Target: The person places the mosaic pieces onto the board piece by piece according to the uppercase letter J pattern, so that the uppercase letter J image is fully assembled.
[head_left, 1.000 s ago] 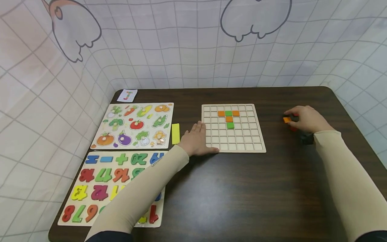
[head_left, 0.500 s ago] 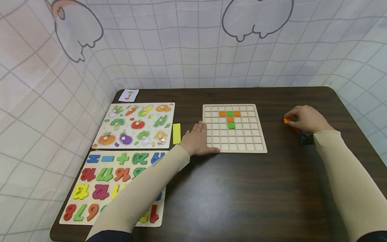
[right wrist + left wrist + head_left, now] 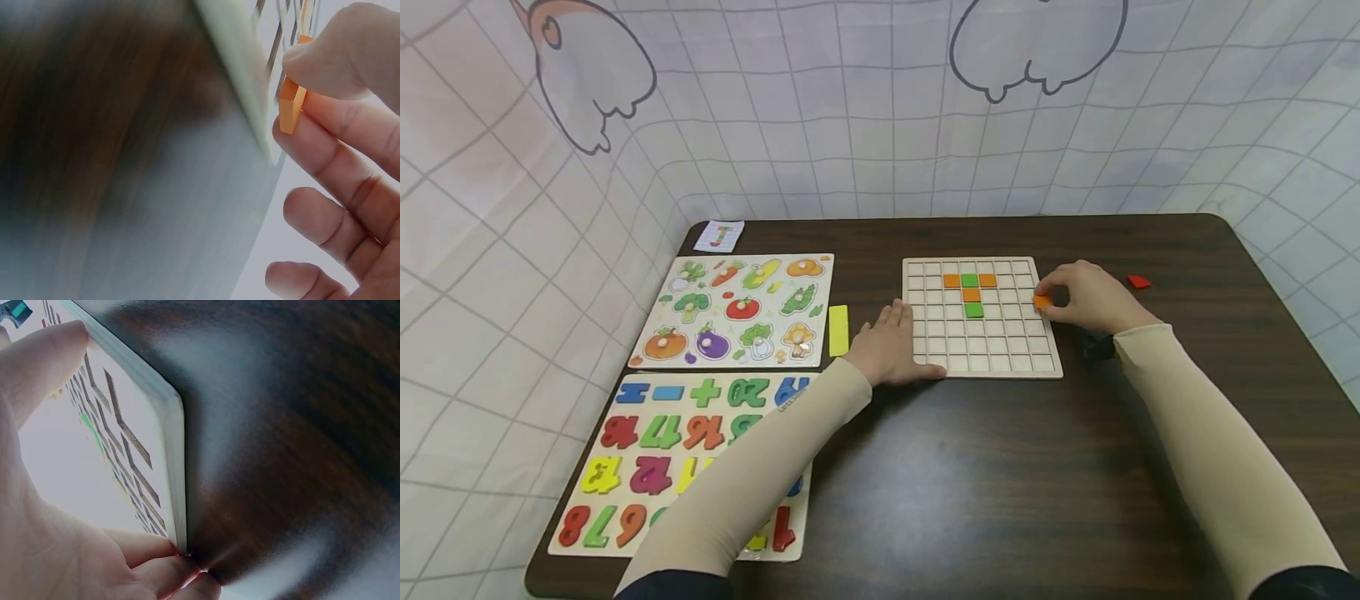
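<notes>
The pale gridded board (image 3: 985, 347) lies on the dark table. In it, orange and green square tiles form a T, ending in a green tile (image 3: 973, 310). My left hand (image 3: 891, 350) rests against the board's left side, fingers extended, thumb on the near edge. The left wrist view shows that thumb (image 3: 47, 365) over the board's face. At the board's right edge, my right hand (image 3: 1093, 298) pinches an orange square tile (image 3: 290, 103) between thumb and fingers. The ring and little fingers stay off it.
A red tile (image 3: 1138, 282) lies to the right. Left of the board are a yellow strip (image 3: 838, 332), a vegetable puzzle board (image 3: 715, 287), a number puzzle board (image 3: 587, 417) partly under my left sleeve, and a small pattern card (image 3: 719, 237) behind.
My right hand has lifted the orange tile from the right of the table and carried it left to the board's edge, uncovering the red tile. The left hand has stayed in place.
</notes>
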A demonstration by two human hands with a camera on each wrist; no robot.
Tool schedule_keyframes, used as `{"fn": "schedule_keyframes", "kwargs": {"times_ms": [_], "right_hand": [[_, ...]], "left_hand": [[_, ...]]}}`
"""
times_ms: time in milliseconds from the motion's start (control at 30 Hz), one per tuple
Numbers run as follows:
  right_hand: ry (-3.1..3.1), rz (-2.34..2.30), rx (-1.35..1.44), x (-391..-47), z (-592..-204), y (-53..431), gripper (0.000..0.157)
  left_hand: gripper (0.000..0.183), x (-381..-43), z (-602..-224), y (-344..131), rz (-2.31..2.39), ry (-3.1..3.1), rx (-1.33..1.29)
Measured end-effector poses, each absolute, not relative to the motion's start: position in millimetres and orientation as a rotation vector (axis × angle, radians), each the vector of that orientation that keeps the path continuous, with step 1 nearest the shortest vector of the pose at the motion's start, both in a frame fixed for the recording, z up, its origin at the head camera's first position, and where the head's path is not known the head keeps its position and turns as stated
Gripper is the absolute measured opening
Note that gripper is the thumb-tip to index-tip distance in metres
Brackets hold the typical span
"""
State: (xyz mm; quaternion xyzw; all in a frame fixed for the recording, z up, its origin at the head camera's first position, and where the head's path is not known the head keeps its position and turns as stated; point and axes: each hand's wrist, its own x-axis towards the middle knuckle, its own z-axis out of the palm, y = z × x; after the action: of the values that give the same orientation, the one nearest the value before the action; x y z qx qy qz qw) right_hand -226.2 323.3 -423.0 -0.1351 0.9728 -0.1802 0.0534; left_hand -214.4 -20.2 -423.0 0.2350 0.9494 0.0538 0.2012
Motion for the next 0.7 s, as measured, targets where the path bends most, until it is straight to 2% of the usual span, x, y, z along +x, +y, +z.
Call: {"fn": "schedule_keyframes", "kwargs": {"times_ms": [333,700], "right_hand": [[2.935,-0.572,-0.572,-230.5,-428.5,270.7,0.025],[2.933,-0.511,-0.739,-231.7,-428.6,242.8,0.02]], "left_hand": [[0.119,-214.9,-423.4,-20.5,0.152,2.655,0.654],[0.119,-216.1,-423.8,-19.5,0.146,2.653,0.646]]}}
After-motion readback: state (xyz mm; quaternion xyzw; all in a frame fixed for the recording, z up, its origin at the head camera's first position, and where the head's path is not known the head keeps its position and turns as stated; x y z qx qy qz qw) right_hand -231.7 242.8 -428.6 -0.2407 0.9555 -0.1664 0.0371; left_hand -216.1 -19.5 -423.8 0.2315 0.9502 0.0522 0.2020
